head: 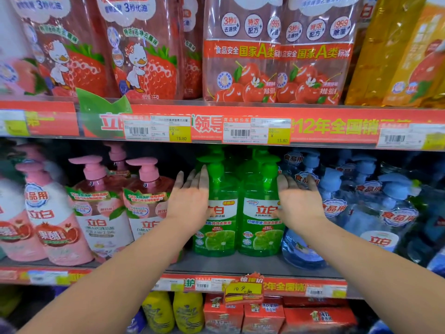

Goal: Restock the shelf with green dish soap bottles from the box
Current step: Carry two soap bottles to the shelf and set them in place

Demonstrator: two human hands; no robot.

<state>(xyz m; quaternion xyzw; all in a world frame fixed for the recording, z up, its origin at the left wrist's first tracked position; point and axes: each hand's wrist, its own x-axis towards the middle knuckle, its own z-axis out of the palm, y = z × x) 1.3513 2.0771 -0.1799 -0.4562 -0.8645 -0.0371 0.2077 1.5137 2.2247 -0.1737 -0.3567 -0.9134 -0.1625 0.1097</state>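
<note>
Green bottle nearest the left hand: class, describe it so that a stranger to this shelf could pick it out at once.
Start at the middle shelf, where pink pump bottles give way to blue bottles. Two green ones stand in front between them; yours is the left green bottle, beside the left hand. Unlike the right green bottle, its label carries a small orange tag on top.

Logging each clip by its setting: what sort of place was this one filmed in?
Most likely a supermarket's cleaning-products aisle. The shelf edges carry barcode price tags, identical green dish soap bottles stand in rows beside pink pump bottles, and refill pouches fill the shelf above.
</note>
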